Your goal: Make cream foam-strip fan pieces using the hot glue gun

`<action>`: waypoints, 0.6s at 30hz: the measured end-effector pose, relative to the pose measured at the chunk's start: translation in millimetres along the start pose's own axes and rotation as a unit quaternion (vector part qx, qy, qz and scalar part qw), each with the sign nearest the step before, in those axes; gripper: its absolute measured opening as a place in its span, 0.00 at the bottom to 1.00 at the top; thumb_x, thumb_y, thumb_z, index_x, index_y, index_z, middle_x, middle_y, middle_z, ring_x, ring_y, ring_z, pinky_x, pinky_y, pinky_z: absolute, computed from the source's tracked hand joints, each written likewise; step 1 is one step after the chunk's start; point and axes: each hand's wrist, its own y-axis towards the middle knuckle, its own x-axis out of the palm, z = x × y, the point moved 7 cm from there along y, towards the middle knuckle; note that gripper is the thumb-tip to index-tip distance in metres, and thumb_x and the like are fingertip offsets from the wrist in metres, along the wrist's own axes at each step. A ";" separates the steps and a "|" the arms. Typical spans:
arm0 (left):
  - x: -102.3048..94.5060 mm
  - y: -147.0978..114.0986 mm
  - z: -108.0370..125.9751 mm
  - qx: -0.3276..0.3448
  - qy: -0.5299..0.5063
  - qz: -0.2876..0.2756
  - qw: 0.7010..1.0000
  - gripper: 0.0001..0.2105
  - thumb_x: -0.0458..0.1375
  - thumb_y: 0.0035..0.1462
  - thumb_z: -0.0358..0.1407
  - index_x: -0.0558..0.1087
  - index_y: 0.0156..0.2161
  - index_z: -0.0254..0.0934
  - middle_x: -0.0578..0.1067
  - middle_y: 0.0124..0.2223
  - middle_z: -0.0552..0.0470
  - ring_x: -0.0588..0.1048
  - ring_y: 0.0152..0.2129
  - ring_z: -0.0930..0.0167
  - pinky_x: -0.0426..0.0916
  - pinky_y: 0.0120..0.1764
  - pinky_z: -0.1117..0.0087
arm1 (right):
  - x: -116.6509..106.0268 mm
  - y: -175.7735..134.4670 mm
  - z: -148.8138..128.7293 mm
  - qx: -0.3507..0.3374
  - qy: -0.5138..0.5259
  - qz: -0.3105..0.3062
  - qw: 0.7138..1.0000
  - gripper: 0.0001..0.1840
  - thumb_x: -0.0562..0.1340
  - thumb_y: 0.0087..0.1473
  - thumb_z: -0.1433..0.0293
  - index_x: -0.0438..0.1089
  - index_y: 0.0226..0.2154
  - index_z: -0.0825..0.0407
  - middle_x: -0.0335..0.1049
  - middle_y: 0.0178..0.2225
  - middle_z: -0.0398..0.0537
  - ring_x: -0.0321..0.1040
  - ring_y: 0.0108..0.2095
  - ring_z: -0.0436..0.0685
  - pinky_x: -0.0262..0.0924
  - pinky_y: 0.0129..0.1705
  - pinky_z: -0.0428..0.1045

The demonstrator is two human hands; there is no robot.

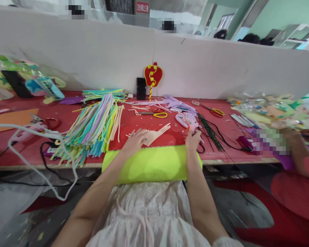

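Observation:
My left hand lies palm down on the red work surface, its fingers stretched out against a flat piece of cream pipe cleaners laid side by side. Their loose ends point up to the right. My right hand is closed around a pink glue gun, partly hidden by the fingers. Just beyond it sits a lilac pipe-cleaner piece. Under my wrists, a lime-green sheet hangs over the table's front edge.
A large bundle of coloured pipe cleaners is at left. Yellow-handled scissors lie ahead. A red fan-shaped ornament and a phone lean against the white partition. Dark green wires and a co-worker's arm are at right.

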 end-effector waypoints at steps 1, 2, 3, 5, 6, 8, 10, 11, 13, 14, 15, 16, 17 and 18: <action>-5.5 6.1 -5.9 -0.010 0.001 0.019 1.000 0.18 0.45 0.64 0.33 0.66 0.57 0.42 0.63 0.63 0.50 0.55 0.62 0.67 0.45 0.64 0.56 | 0.7 -0.1 0.3 -0.001 0.001 -0.004 1.000 0.18 0.52 0.58 0.57 0.63 0.42 0.55 0.71 0.38 0.59 0.68 0.39 0.61 0.59 0.43 0.53; -11.1 12.9 -12.4 -0.023 0.002 0.038 0.999 0.16 0.46 0.63 0.33 0.68 0.54 0.41 0.65 0.61 0.49 0.58 0.61 0.66 0.45 0.64 0.55 | 1.5 -0.3 0.4 -0.003 0.000 -0.008 1.000 0.18 0.52 0.58 0.58 0.63 0.42 0.55 0.71 0.38 0.59 0.68 0.40 0.61 0.59 0.42 0.53; -15.3 20.2 -19.5 -0.041 -0.002 0.051 0.998 0.15 0.48 0.63 0.34 0.70 0.52 0.41 0.68 0.57 0.48 0.63 0.57 0.66 0.47 0.63 0.56 | 2.3 -0.5 0.5 -0.004 -0.003 -0.011 1.000 0.18 0.52 0.58 0.58 0.63 0.42 0.54 0.71 0.39 0.59 0.68 0.40 0.61 0.59 0.42 0.53; -17.9 34.7 -32.3 -0.076 -0.011 0.043 0.996 0.12 0.52 0.60 0.35 0.74 0.46 0.38 0.73 0.48 0.46 0.70 0.48 0.66 0.58 0.57 0.61 | 4.2 -0.7 1.1 -0.007 -0.007 -0.018 1.000 0.17 0.52 0.57 0.58 0.63 0.42 0.54 0.71 0.39 0.59 0.68 0.40 0.61 0.59 0.42 0.53; -17.5 40.9 -37.9 -0.097 -0.012 0.033 0.995 0.11 0.54 0.59 0.36 0.75 0.44 0.37 0.73 0.46 0.46 0.71 0.45 0.66 0.62 0.53 0.63 | 5.1 -0.7 1.7 -0.007 -0.008 -0.022 1.000 0.17 0.53 0.57 0.59 0.63 0.42 0.54 0.71 0.39 0.59 0.68 0.40 0.61 0.59 0.42 0.53; -14.1 49.9 -45.3 -0.131 -0.007 0.003 0.991 0.10 0.57 0.56 0.39 0.76 0.40 0.38 0.73 0.43 0.45 0.72 0.42 0.64 0.65 0.48 0.64 | 6.6 -0.2 3.4 -0.006 -0.006 -0.026 1.000 0.17 0.53 0.57 0.58 0.63 0.42 0.53 0.71 0.40 0.58 0.68 0.40 0.61 0.59 0.43 0.53; -9.2 53.8 -48.2 -0.156 -0.002 -0.028 0.987 0.11 0.60 0.53 0.41 0.76 0.39 0.38 0.74 0.42 0.45 0.72 0.41 0.63 0.65 0.45 0.64 | 7.7 0.3 5.1 -0.006 -0.002 -0.029 1.000 0.18 0.53 0.57 0.57 0.63 0.42 0.53 0.71 0.40 0.58 0.68 0.40 0.61 0.59 0.43 0.53; -7.2 54.3 -48.4 -0.164 -0.001 -0.039 0.986 0.12 0.61 0.51 0.42 0.76 0.39 0.39 0.75 0.42 0.46 0.72 0.41 0.62 0.64 0.44 0.63 | 8.0 0.5 5.7 -0.007 0.000 -0.029 1.000 0.18 0.53 0.57 0.57 0.63 0.42 0.53 0.71 0.40 0.58 0.68 0.40 0.61 0.59 0.44 0.53; -5.1 53.7 -48.2 -0.179 -0.002 -0.048 0.983 0.12 0.62 0.49 0.41 0.76 0.39 0.39 0.76 0.41 0.47 0.73 0.40 0.62 0.63 0.44 0.63 | 8.5 0.6 6.2 -0.008 0.003 -0.031 0.999 0.18 0.53 0.57 0.57 0.62 0.43 0.53 0.71 0.40 0.58 0.68 0.41 0.61 0.59 0.44 0.53; -4.6 53.1 -48.0 -0.184 -0.005 -0.049 0.982 0.11 0.63 0.49 0.41 0.75 0.38 0.40 0.76 0.40 0.48 0.73 0.40 0.63 0.63 0.44 0.63 | 8.6 0.6 6.3 -0.008 0.004 -0.032 0.999 0.18 0.53 0.57 0.57 0.62 0.43 0.53 0.71 0.40 0.58 0.68 0.41 0.61 0.59 0.44 0.53; -4.2 52.6 -47.9 -0.188 -0.010 -0.050 0.981 0.10 0.62 0.49 0.40 0.75 0.37 0.40 0.77 0.39 0.49 0.73 0.40 0.63 0.62 0.44 0.63 | 8.7 0.5 6.3 -0.007 0.004 -0.033 0.999 0.18 0.52 0.57 0.57 0.62 0.43 0.53 0.71 0.40 0.58 0.67 0.41 0.61 0.59 0.44 0.53; -3.8 52.2 -47.8 -0.190 -0.015 -0.052 0.980 0.10 0.62 0.49 0.41 0.75 0.36 0.40 0.77 0.39 0.49 0.73 0.40 0.63 0.62 0.44 0.63 | 8.8 0.4 6.4 -0.006 0.004 -0.033 0.999 0.18 0.52 0.57 0.57 0.62 0.43 0.53 0.71 0.40 0.58 0.67 0.41 0.61 0.59 0.44 0.53; -3.3 52.2 -47.9 -0.189 -0.019 -0.054 0.980 0.09 0.62 0.49 0.41 0.74 0.35 0.39 0.77 0.39 0.49 0.73 0.40 0.63 0.61 0.43 0.63 | 8.9 0.4 6.6 -0.004 0.004 -0.034 0.999 0.18 0.53 0.57 0.57 0.62 0.43 0.53 0.71 0.40 0.58 0.67 0.41 0.61 0.59 0.45 0.53; -2.9 52.3 -48.0 -0.186 -0.023 -0.054 0.981 0.09 0.62 0.49 0.41 0.74 0.35 0.39 0.77 0.39 0.49 0.73 0.40 0.63 0.61 0.43 0.63 | 9.1 0.5 6.9 -0.002 0.003 -0.035 0.999 0.18 0.53 0.57 0.57 0.62 0.43 0.53 0.71 0.40 0.57 0.67 0.41 0.61 0.59 0.45 0.53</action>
